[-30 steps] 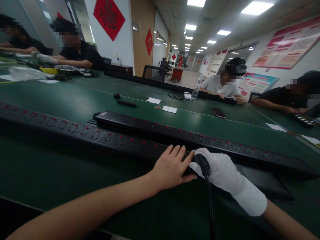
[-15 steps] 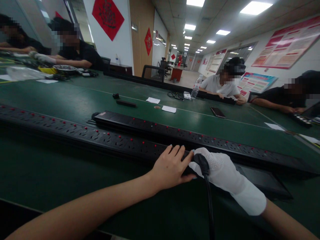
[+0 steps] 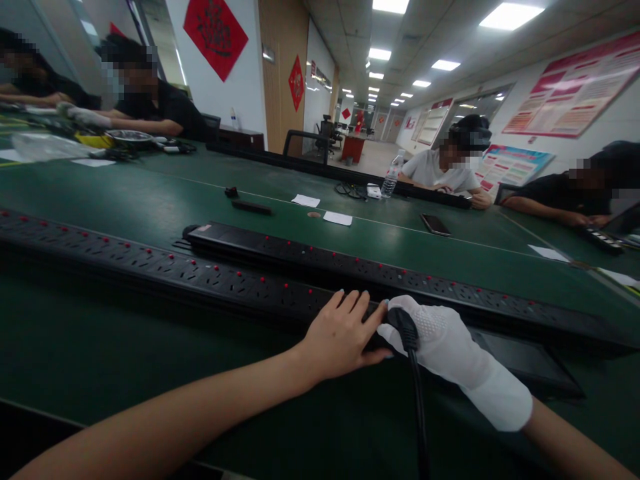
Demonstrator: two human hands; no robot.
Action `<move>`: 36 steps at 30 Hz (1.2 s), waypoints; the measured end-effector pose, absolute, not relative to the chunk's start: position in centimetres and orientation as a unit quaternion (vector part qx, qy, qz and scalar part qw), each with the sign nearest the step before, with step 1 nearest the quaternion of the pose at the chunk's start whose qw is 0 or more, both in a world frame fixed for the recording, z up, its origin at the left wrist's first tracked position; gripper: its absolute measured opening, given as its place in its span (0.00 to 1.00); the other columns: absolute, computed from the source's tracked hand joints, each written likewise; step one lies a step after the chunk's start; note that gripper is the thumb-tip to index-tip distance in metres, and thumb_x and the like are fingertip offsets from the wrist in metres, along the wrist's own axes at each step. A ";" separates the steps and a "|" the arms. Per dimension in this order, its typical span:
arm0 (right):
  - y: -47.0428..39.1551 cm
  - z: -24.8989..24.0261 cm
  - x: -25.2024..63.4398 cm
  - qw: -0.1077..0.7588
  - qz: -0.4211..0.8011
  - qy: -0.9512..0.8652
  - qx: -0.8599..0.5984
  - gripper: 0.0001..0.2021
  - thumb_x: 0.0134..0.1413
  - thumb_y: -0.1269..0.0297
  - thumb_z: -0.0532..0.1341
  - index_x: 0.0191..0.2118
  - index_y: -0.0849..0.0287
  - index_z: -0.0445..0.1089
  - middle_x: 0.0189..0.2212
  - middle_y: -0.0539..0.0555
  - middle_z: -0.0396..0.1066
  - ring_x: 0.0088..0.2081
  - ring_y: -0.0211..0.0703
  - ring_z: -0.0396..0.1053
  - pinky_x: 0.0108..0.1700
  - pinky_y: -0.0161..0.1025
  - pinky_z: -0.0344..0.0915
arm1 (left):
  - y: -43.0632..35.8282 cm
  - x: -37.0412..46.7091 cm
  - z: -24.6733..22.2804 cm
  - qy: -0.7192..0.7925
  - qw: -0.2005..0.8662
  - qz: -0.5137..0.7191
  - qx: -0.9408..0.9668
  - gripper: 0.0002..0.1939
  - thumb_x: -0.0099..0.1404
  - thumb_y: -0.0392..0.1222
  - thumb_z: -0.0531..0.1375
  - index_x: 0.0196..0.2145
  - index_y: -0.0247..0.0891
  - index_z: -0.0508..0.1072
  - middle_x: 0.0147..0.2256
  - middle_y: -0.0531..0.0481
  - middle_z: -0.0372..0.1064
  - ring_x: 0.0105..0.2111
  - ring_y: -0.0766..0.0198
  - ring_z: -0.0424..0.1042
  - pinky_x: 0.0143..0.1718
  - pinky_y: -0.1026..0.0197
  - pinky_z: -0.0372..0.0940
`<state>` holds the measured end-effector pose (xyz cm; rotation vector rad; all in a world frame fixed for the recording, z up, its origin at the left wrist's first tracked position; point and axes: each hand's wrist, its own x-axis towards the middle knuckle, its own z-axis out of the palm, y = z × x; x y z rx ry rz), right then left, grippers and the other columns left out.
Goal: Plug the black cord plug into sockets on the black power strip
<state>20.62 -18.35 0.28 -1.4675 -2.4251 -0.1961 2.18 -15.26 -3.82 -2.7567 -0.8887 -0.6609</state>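
- The bare left hand [image 3: 330, 340] is lying open, fingers spreading over the front power strip [image 3: 160, 263].
- The gloved right hand [image 3: 445, 333] is gripping a black plug [image 3: 404, 327] at that strip.
- Apparently we're watching plug-handling; the next move is likely calling for steady bracing.
- Beyond the strip, a red poster [image 3: 216, 37] is showing dark characters, unreadable; no brand is showing legibly.
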 end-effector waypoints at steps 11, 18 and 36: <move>-18.3 0.1 20.7 0.153 -0.074 -0.842 -0.513 0.13 0.54 0.54 0.52 0.39 0.58 0.62 0.27 0.51 0.69 0.26 0.36 0.68 0.29 0.32 0.59 | -15.2 2.2 -3.8 -0.297 0.094 -0.222 -0.924 0.31 0.61 0.59 0.45 0.54 0.35 0.56 0.50 0.36 0.59 0.50 0.49 0.58 0.48 0.48 0.54; -18.3 0.1 20.7 0.158 -0.063 -0.845 -0.508 0.11 0.54 0.56 0.53 0.39 0.58 0.61 0.27 0.51 0.68 0.26 0.36 0.67 0.29 0.32 0.59 | -15.3 2.2 -4.0 -0.297 0.086 -0.226 -0.924 0.31 0.62 0.58 0.45 0.55 0.35 0.55 0.51 0.36 0.58 0.51 0.48 0.58 0.48 0.47 0.54; -17.5 1.6 21.3 0.279 0.206 -0.788 -0.509 0.08 0.56 0.59 0.53 0.38 0.56 0.61 0.36 0.51 0.67 0.36 0.38 0.65 0.40 0.37 0.63 | -15.3 2.2 -3.8 -0.298 0.102 -0.223 -0.923 0.32 0.62 0.60 0.45 0.56 0.35 0.54 0.50 0.36 0.59 0.50 0.49 0.59 0.47 0.48 0.55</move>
